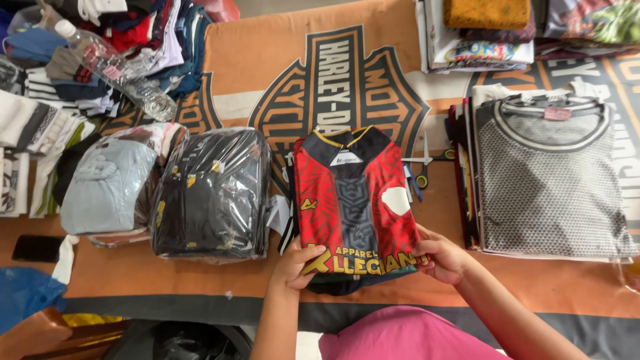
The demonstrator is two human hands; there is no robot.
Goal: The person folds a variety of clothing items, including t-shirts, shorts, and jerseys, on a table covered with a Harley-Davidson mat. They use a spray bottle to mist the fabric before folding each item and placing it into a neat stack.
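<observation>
Nearest to the camera, the left hand (293, 265) and the right hand (443, 257) hold the near corners of a folded red and black jersey (357, 200). Each hand is closed on the cloth, with the thumb on top and the other fingers curled under the edge, so the grip is tight on the jersey and nothing else is in the hands. The jersey lies flat on the orange table cover (253, 60), about in the middle of it. Its long axis runs away from the person, with the black collar at the far end and the hem near the hands. Under it, dark edges of more folded cloth show, but I cannot count them.

Just to the left lies one dark garment packed in clear plastic (212, 193), and beyond it one light blue garment in plastic (107, 187). To the right is one stack with a grey patterned shirt (550, 187) on top. One pair of scissors (427, 163) lies between this stack and the jersey. Farther away, at the left, one clear plastic bottle (117, 70) rests on piles of folded clothes.
</observation>
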